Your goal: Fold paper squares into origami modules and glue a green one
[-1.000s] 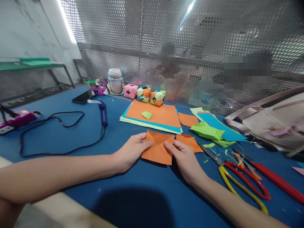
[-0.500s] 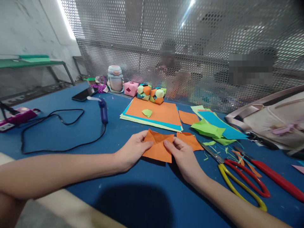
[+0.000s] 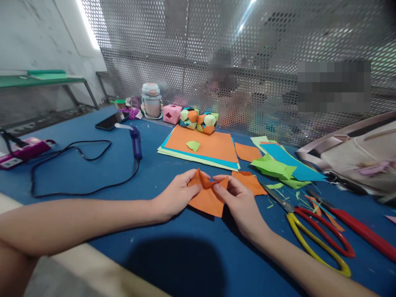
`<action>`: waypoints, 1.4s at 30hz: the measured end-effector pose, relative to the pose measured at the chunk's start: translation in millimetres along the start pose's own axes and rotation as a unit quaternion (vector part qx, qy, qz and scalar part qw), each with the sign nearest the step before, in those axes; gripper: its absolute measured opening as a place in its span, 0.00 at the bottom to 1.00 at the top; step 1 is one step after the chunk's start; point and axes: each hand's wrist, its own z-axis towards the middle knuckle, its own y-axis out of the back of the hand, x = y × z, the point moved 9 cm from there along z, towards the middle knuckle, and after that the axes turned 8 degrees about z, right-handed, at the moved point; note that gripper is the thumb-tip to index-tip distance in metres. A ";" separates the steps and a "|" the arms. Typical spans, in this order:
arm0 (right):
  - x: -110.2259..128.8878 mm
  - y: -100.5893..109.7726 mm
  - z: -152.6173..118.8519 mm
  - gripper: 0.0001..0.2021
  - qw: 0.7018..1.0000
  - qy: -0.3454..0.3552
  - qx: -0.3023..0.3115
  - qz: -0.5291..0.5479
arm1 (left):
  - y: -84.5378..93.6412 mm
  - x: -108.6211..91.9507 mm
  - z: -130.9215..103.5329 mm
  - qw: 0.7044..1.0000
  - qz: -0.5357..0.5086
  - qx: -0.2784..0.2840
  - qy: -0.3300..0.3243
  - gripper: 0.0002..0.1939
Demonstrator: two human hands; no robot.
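A creased square of orange paper is held between both hands just above the blue table. My left hand pinches its left side, thumb on top. With thumb and fingers my right hand grips the right side near the upper corner. The paper's far edge dips in the middle, and its two far corners stick up. Another folded orange piece lies just beyond my right hand. Past the hands sits a stack of coloured sheets, orange on top, with a small folded green piece on it.
Scissors and a red-handled tool lie at right among paper scraps, near green paper and a bag. A corded glue gun, power strip, phone, bottle and paper cubes stand farther off.
The held paper has bent more: its far edge now sinks between raised corners, and its near edge has tilted downward. My right fingers have shifted inward behind the paper. The view has shifted slightly.
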 end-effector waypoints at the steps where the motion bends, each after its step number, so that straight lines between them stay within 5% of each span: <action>1: 0.7 0.8 -0.2 0.12 1.000 0.001 -0.005 0.003 | 0.0 0.7 -0.2 1.000 0.001 0.001 0.002 0.08; 12: 6.3 5.3 3.3 0.09 0.999 0.033 -0.006 0.007 | -7.3 -1.1 -2.6 0.998 0.056 0.032 -0.004 0.09; 21: 29.1 -4.8 2.8 0.07 0.992 0.090 0.050 -0.072 | -5.0 -7.4 -2.9 0.988 0.142 0.027 -0.054 0.12; 42: 14.4 10.7 10.3 0.12 0.998 0.039 0.003 -0.049 | -3.3 8.2 2.1 0.999 -0.037 0.018 0.017 0.12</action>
